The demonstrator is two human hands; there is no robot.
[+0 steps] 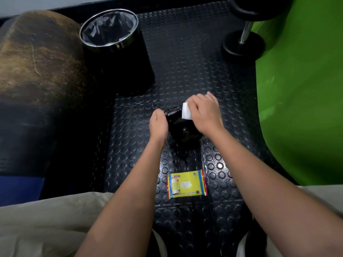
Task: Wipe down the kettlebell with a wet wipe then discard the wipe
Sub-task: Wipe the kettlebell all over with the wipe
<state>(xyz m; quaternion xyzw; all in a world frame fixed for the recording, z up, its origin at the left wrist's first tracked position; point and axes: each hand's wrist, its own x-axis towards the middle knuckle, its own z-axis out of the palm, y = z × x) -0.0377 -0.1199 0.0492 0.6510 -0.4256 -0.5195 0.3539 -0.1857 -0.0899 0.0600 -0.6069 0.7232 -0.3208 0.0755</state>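
Note:
A black kettlebell (182,131) stands on the studded rubber floor mat (185,62) in the middle of the head view. My left hand (159,125) grips the left side of its handle. My right hand (205,113) presses a folded white wet wipe (186,113) against the right end of the handle. The kettlebell's surface looks glossy and wet. Part of the handle is hidden under both hands.
A black bin (118,58) with a chrome rim and a grey liner stands at the back left. A yellow wet-wipe pack (187,184) lies on the mat near me. A dumbbell (245,38) sits at the back right, beside a green surface (300,89). A brown padded object (37,58) fills the left.

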